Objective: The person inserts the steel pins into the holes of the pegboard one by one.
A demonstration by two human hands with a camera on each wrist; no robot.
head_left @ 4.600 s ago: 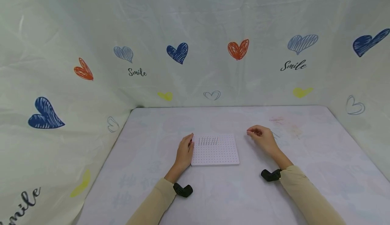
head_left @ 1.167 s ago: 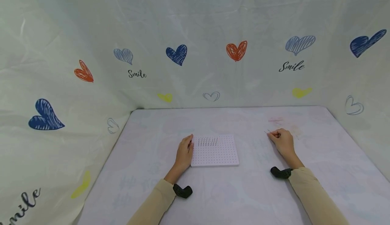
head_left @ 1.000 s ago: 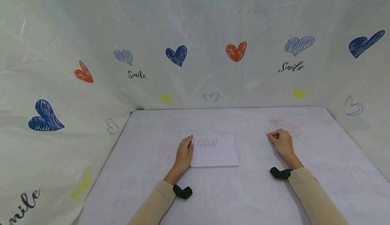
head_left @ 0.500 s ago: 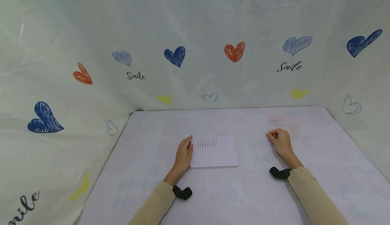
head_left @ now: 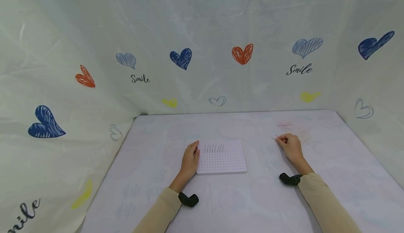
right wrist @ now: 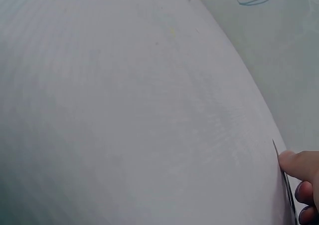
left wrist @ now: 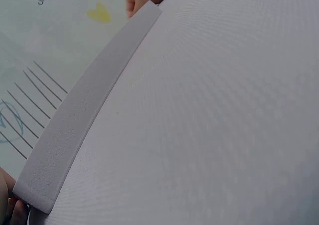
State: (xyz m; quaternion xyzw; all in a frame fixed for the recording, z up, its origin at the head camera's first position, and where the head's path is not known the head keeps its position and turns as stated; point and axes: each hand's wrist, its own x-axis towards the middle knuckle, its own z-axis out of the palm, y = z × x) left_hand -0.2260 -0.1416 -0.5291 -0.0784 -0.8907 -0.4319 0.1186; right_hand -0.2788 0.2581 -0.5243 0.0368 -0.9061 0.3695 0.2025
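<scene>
A white board with rows of small holes (head_left: 221, 162) lies flat on the table. Several thin dark needles (head_left: 214, 148) stand in a row near its far left corner; in the left wrist view these needles (left wrist: 42, 93) rise above the board's edge. My left hand (head_left: 190, 159) holds the board along its left side, thumb and index finger at the edge. Out to the right, my right hand (head_left: 291, 147) pinches a thin needle (head_left: 273, 138) close over the table. The right wrist view shows the needle (right wrist: 285, 180) running past the thumb, its tip sticking out.
The white table (head_left: 227, 205) reaches back to a pale curtain (head_left: 202, 78) printed with hearts. Faint reddish marks (head_left: 284, 124) show on the tabletop beyond the right hand. A dark wrist camera (head_left: 188, 199) sits on the left wrist, another wrist camera (head_left: 289, 179) on the right.
Compared with several seconds ago, my right hand has moved right, away from the board, to the needles. Over the last second it has hardly moved. The left hand stays at the board.
</scene>
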